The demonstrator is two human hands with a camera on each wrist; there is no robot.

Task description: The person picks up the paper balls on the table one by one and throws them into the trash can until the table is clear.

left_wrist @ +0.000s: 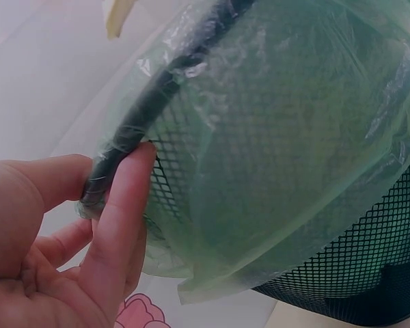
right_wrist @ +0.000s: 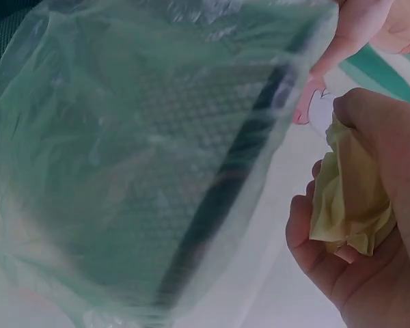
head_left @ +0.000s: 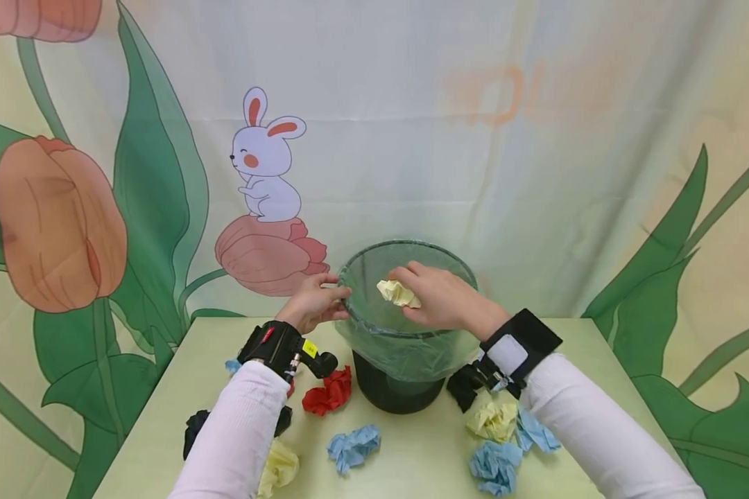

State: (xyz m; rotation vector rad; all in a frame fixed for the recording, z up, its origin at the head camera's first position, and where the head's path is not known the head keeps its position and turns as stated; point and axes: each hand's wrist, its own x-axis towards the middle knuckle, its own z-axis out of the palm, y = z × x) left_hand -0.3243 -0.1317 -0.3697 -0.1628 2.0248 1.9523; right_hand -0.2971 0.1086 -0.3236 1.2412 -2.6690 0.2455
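One hand, the left [head_left: 313, 303], pinched the rim [left_wrist: 160, 89] of a green-lined mesh bin [head_left: 396, 389] between thumb and fingers, apparently to steady it; the right hand [head_left: 440, 296] curled its fingers around crumpled yellow paper [head_left: 394, 292] above the opening, seemingly positioned for dropping.

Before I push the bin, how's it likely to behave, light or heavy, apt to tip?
The bin is probably light for its size, since its wall is mesh. It could tip if pushed high, as its base looks narrower than its top. The thin, wrinkled bag over it might crumple.
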